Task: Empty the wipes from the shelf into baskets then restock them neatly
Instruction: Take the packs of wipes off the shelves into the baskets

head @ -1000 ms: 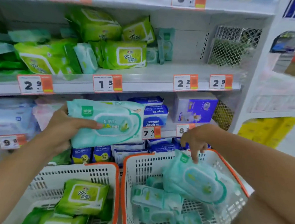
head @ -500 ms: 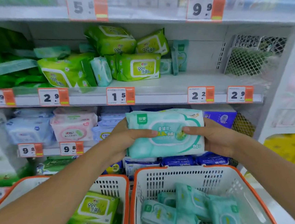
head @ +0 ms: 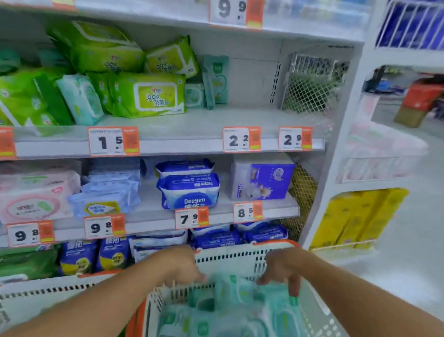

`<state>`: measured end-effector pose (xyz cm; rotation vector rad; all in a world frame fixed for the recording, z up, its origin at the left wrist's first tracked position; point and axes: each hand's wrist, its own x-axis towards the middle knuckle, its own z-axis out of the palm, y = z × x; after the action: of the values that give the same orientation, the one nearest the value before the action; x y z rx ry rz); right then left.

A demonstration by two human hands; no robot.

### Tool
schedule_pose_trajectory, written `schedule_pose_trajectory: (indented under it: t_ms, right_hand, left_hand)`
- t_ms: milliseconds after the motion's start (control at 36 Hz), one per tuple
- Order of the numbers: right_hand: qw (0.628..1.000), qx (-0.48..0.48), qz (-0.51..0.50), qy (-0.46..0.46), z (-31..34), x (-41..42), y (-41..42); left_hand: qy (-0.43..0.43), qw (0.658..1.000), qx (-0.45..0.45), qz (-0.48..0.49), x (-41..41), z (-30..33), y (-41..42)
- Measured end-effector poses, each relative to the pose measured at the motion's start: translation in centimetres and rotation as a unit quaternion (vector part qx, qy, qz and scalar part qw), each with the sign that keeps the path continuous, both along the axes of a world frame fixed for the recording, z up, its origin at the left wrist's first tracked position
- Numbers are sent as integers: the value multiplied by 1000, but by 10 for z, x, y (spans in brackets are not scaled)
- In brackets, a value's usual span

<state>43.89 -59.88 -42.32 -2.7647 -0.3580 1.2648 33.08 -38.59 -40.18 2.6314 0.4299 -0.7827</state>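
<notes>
A teal wipes pack (head: pixel 245 291), blurred, sits at the top of the pile in the white basket with the orange rim (head: pixel 234 258). My left hand (head: pixel 180 266) grips its left end and my right hand (head: pixel 284 273) pinches its right end. Several more teal packs (head: pixel 228 332) lie under it in that basket. A second white basket (head: pixel 30 291) stands to the left, its contents out of sight. On the shelf (head: pixel 219 119) above, green wipes packs (head: pixel 149 94) and a few teal packs (head: pixel 82 97) lie in a loose heap on the left.
Lower shelves hold blue Deeyeo packs (head: pixel 189 192), a pink pack (head: pixel 27 197) and a purple box (head: pixel 263 177). Orange price tags line the shelf edges. Yellow packs (head: pixel 358 220) fill a rack at the right, beside the open aisle floor (head: pixel 429 240).
Both hands have carried the teal pack down from in front of the shelf into the right basket. One second ago only my left hand held it.
</notes>
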Motion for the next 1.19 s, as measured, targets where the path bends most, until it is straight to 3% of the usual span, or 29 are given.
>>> schedule_pose_trajectory:
  t_ms: [56,83,167,194,222,333,417,472,556,639,750,917,1194]
  right_hand:
    - [965,47,125,-224,35,9,21]
    - [936,136,115,-305,58,17,33]
    - [784,493,-21,-377,134,45,68]
    - [745,548,-44,-378,159,55,79]
    - [729,567,-54,-380,179,68,90]
    - [781,474,-55,-403,227,122,137]
    - [825,446,-128,-322,234,169,170]
    - [858,415,-152,-262,228,195,191]
    - [892,315,-132,-295,220,234,220]
    - [877,311,-129,-343,219,270,246]
    - [877,312,-138,-339,222,313,264]
    - [887,352,-119,-275,228,352,273]
    - [864,404,-205,-220,202,368,250]
  left_hand:
    - [-175,982,52,-52,24,43,20]
    - [-271,961,23,-45,36,71,31]
    - [-489,871,-37,-26,69,157,64]
    - [-514,857,-22,-29,82,179,75]
    - [-513,857,4,-32,92,197,86]
    - [-343,925,151,-56,130,212,125]
    - [-193,960,186,-80,148,197,143]
    - [-150,972,171,-63,160,185,152]
    - [-154,975,150,-49,175,175,165]
    - [-135,978,145,-58,185,173,180]
    - [-120,977,159,-73,191,178,187]
    - [-100,975,177,-94,200,185,195]
    - [-96,975,176,-91,195,179,191]
